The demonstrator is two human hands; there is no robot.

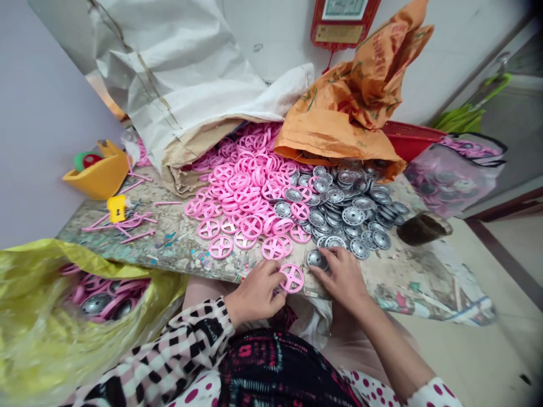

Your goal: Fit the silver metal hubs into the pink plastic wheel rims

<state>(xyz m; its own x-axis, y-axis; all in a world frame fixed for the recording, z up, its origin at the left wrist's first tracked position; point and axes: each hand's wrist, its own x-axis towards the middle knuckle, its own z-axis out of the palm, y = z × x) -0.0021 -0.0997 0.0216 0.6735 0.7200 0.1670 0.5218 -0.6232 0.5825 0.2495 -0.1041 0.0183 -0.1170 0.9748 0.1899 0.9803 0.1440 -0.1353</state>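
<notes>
Head view looks down at the near edge of a stained table [169,246], where the left hand [254,291] pinches a pink plastic wheel [292,278] by its rim, fingers closed only partway. The right hand [341,277] curls over a silver-grey disc [317,259], its fingertips holding it against the tabletop. The wheel sits right at the edge, so a loose pinch could drop it into the person's lap. The disc's smooth face could also slip from the fingertips. Far off, the heap of pink wheels [241,195] runs into the pile of grey discs [352,212], and a careless reach could send either sliding. At left, a yellow plastic bag [46,322] sags around wheels with grey centres [102,302], and its soft mouth could fold shut and make drops miss.
</notes>
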